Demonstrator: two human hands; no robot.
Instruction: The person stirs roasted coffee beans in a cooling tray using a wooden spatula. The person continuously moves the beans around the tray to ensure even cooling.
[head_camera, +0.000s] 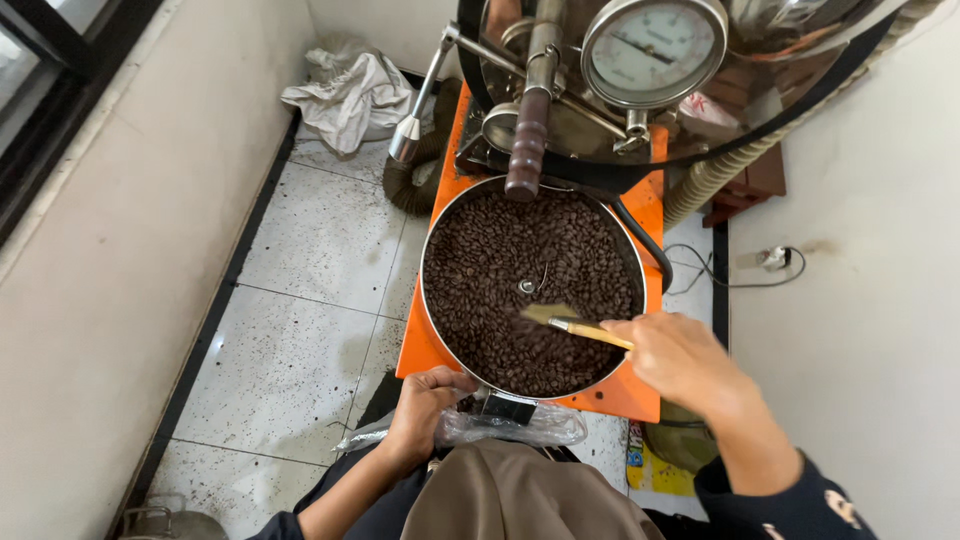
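Brown cloth (520, 495) on my lap fills the bottom edge, and my dark sleeves are cut off there too. Just above it my left hand (425, 400) is curled around the mouth of a clear plastic bag (510, 427), holding it under the small chute (505, 405) at the near rim of the tray (432, 300); most of the bag is hidden behind my hand and the cloth. My right hand (680, 355) pinches the yellow handle of a brush (575, 325), fingers closed around it, with the bristles down among the beans (500, 260) near the middle of the tray. The bristles are blurred, so I cannot make out their shape. The round tray is full of dark roasted beans and sits on an orange base (640, 390).

Farther off, a dark wooden handle (527, 135) hangs over the tray's far rim, with a round gauge (652, 45) beside it; the machine's drum (800, 60) is cut off by the top edge. A ribbed hose (715, 170) runs down on the right. On the tiled floor (310, 300) at the far left lies a crumpled white sack (350, 95). A cable (720, 275) trails to a plug by the right wall.
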